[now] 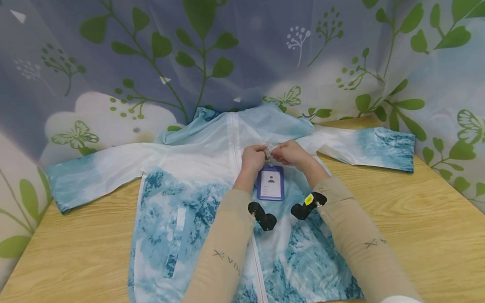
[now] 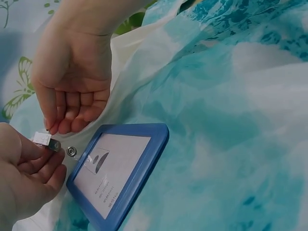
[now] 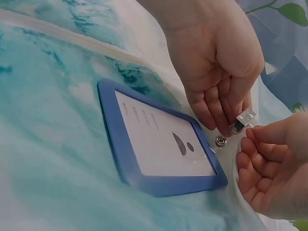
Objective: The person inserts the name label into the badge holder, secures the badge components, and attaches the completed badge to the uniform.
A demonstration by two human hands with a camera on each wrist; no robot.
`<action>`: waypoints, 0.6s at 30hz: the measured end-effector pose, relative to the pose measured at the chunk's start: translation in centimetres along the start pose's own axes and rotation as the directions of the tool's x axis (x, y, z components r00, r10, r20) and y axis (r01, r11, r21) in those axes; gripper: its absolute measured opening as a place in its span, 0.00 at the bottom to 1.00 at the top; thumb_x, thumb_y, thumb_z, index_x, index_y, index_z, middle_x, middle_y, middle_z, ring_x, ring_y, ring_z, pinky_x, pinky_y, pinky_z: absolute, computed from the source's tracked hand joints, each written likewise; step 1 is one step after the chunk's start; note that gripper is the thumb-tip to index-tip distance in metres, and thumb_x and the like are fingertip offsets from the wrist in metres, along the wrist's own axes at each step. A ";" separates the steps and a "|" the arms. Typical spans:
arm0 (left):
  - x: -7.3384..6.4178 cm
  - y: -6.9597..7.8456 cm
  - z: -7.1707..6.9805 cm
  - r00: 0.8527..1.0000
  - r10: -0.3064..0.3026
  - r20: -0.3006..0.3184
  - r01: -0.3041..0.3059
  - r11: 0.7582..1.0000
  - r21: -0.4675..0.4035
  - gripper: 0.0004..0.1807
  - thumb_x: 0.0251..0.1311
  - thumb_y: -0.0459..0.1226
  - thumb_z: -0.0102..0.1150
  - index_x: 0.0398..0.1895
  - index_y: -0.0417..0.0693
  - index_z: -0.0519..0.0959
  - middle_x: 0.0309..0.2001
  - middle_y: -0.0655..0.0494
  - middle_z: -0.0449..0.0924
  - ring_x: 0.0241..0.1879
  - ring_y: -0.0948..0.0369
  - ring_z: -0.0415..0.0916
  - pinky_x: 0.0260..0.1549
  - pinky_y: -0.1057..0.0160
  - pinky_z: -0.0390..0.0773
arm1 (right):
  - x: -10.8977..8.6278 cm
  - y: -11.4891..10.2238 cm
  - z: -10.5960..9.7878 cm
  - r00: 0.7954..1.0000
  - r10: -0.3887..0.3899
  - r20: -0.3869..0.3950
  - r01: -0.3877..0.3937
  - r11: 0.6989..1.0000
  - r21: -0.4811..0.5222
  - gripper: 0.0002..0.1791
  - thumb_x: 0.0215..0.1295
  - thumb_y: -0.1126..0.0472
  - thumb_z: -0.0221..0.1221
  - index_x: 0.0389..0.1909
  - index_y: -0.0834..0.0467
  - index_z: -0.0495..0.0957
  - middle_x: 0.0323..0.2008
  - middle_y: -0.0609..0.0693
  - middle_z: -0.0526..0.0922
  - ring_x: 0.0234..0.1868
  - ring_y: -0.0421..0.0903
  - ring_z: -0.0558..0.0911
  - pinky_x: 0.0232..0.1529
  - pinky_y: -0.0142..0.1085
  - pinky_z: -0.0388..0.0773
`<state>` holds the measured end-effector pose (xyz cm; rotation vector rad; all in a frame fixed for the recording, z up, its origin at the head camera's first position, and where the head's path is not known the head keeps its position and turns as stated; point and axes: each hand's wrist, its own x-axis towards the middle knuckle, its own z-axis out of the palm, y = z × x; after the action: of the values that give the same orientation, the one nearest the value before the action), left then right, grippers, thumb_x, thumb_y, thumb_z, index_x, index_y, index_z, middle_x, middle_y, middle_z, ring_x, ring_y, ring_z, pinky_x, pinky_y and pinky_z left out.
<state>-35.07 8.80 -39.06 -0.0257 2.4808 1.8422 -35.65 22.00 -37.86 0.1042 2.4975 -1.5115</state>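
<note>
A blue-framed ID badge holder (image 1: 271, 198) with a white card lies on the chest of a blue-and-white jacket (image 1: 189, 165), to the right of its zip. My left hand (image 1: 253, 159) pinches the small metal clip (image 3: 244, 119) at the badge's top. From the other side, my right hand (image 1: 290, 152) has thumb and forefinger pinched together at the clip's edge, on what looks like a clear strip. Between clip and holder a round metal snap (image 3: 221, 141) shows. Whether any jacket cloth sits inside the clip I cannot tell.
The jacket is spread face up with both sleeves out on a wooden table (image 1: 432, 233). A curtain printed with leaves and butterflies (image 1: 257, 45) hangs behind and beside the table. Black wrist devices (image 1: 263, 216) are strapped over the beige sleeves.
</note>
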 end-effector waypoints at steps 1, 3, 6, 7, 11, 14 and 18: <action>0.0 0.0 0.0 1.000 0.004 -0.004 -0.004 1.000 0.010 0.17 0.61 0.28 0.47 0.51 0.43 0.80 0.44 0.46 0.80 0.42 0.53 0.77 0.38 0.60 0.75 | 0.0 0.0 0.0 1.000 0.012 -0.003 -0.012 1.000 0.016 0.15 0.68 0.61 0.50 0.45 0.69 0.77 0.31 0.51 0.77 0.31 0.42 0.74 0.32 0.31 0.72; -0.1 0.1 0.0 1.000 0.012 -0.013 -0.011 0.999 0.043 0.17 0.61 0.28 0.48 0.50 0.43 0.80 0.44 0.47 0.81 0.42 0.54 0.77 0.39 0.59 0.75 | 0.0 0.0 0.0 1.000 0.024 -0.002 -0.024 0.999 0.047 0.15 0.69 0.62 0.50 0.46 0.70 0.77 0.31 0.51 0.77 0.31 0.42 0.75 0.33 0.31 0.73; -0.1 0.1 0.0 1.000 0.021 -0.020 -0.019 0.995 0.100 0.16 0.61 0.30 0.49 0.50 0.43 0.80 0.45 0.48 0.80 0.42 0.54 0.77 0.39 0.59 0.76 | -0.2 -0.1 0.0 0.999 0.033 0.004 -0.033 0.997 0.076 0.16 0.69 0.62 0.49 0.47 0.71 0.76 0.31 0.51 0.77 0.30 0.42 0.75 0.33 0.31 0.73; -0.1 0.0 0.0 0.999 0.025 -0.022 -0.022 0.993 0.116 0.15 0.62 0.30 0.49 0.49 0.43 0.80 0.45 0.48 0.80 0.43 0.54 0.77 0.39 0.59 0.76 | -0.3 -0.1 -0.1 0.999 0.033 0.007 -0.033 0.996 0.081 0.17 0.70 0.62 0.48 0.48 0.71 0.75 0.32 0.51 0.77 0.30 0.41 0.75 0.34 0.31 0.74; 0.1 -0.1 0.1 0.998 0.050 -0.028 -0.044 0.984 0.173 0.14 0.63 0.31 0.50 0.49 0.43 0.80 0.47 0.48 0.79 0.44 0.54 0.76 0.39 0.59 0.76 | -0.3 -0.1 -0.2 0.999 0.040 0.011 -0.041 0.995 0.092 0.17 0.70 0.62 0.47 0.49 0.71 0.75 0.33 0.51 0.77 0.29 0.40 0.74 0.34 0.30 0.74; 0.2 -0.1 0.1 0.996 0.082 -0.019 -0.076 0.975 0.209 0.16 0.62 0.29 0.49 0.51 0.44 0.79 0.47 0.48 0.79 0.44 0.54 0.76 0.38 0.60 0.76 | -0.2 0.0 -0.3 0.999 0.038 0.016 -0.039 0.996 0.083 0.17 0.71 0.62 0.46 0.50 0.70 0.74 0.33 0.51 0.77 0.30 0.40 0.74 0.34 0.30 0.74; 0.1 0.1 0.1 0.993 0.122 0.002 -0.118 0.959 0.259 0.21 0.57 0.26 0.46 0.53 0.45 0.78 0.46 0.48 0.79 0.43 0.54 0.76 0.36 0.61 0.75 | -0.1 0.1 -0.3 0.999 0.031 0.017 -0.033 0.997 0.065 0.17 0.71 0.62 0.46 0.52 0.70 0.74 0.34 0.51 0.77 0.31 0.40 0.75 0.34 0.30 0.74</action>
<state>-35.21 8.93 -38.99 0.1257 2.7683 1.5431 -35.61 22.28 -37.77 0.1413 2.4227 -1.5751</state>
